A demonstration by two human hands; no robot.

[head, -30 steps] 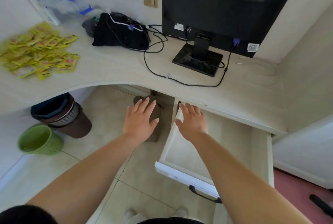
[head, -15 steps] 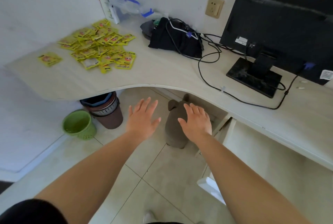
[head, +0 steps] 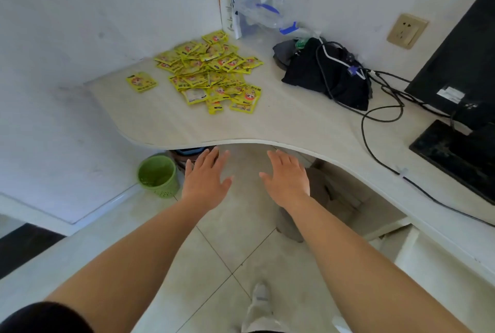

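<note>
Now holds nothing: left hand (head: 205, 181) and right hand (head: 288, 181) flat, fingers spread, side by side over the floor (head: 235, 228), fingertips just short of the curved edge of the desk (head: 294, 123). Beyond that edge, near the wall corner, one loose heap of yellow packets (head: 211, 73), too many to count, glossy with red prints; one lone packet (head: 141, 81) apart at its left. Bare desktop between heap and edge. One green bin (head: 158, 174) beside the left hand; one black bag (head: 326, 78), one monitor (head: 460, 65) off right.
</note>
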